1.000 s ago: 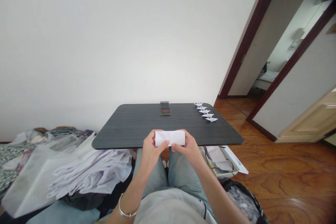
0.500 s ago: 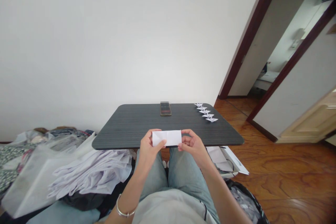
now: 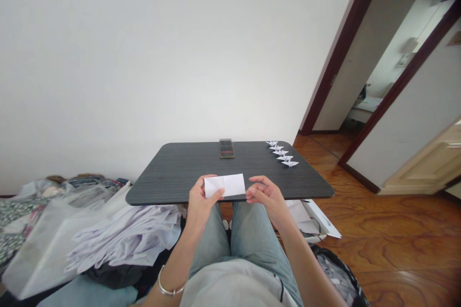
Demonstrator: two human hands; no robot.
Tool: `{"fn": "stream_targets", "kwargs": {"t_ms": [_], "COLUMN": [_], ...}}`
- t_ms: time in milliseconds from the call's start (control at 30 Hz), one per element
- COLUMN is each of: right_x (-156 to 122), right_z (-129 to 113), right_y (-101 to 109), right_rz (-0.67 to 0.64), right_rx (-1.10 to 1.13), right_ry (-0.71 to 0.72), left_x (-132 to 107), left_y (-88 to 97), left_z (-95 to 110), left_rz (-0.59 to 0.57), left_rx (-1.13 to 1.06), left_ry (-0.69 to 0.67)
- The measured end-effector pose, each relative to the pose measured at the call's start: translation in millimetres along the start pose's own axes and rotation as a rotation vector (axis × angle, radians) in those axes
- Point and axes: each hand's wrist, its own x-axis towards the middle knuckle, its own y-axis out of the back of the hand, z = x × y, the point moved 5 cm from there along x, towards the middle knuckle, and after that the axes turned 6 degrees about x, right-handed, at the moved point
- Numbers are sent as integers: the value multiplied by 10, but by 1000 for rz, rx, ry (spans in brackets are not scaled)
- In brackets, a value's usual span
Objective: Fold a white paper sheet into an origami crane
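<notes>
A white folded sheet of paper (image 3: 232,185), oblong with faint creases, is held above the near edge of the dark table (image 3: 180,168). My left hand (image 3: 202,196) grips its left end, thumb on the front and fingers behind. Just off the paper's right end, my right hand (image 3: 264,195) has its fingers loosely bent and apart, with nothing visible in them. Along the table's right side stands a slanting row of several small folded paper cranes (image 3: 280,153).
A phone (image 3: 226,148) lies at the table's back edge by the wall. On the left are piled clothes (image 3: 129,235) and clear plastic (image 3: 54,244). To the right sit a white box (image 3: 317,223) with papers and a black bag (image 3: 338,273) of scraps.
My right hand has let go of the paper's right end and moved slightly away. My left hand has shifted a little left, and the paper now tilts up at the right.
</notes>
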Motion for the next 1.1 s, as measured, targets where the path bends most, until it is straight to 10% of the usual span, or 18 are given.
{"fn": "stream_targets", "kwargs": {"t_ms": [1100], "right_x": [-18], "right_z": [99], "right_y": [-275], "right_rz": [-14], "right_rx": [-154], "right_ry": [-6], "left_x": [-9], "left_y": [-120], "left_z": [-115], "left_rz": [-177], "left_rx": [112], "left_ry": [-34]}}
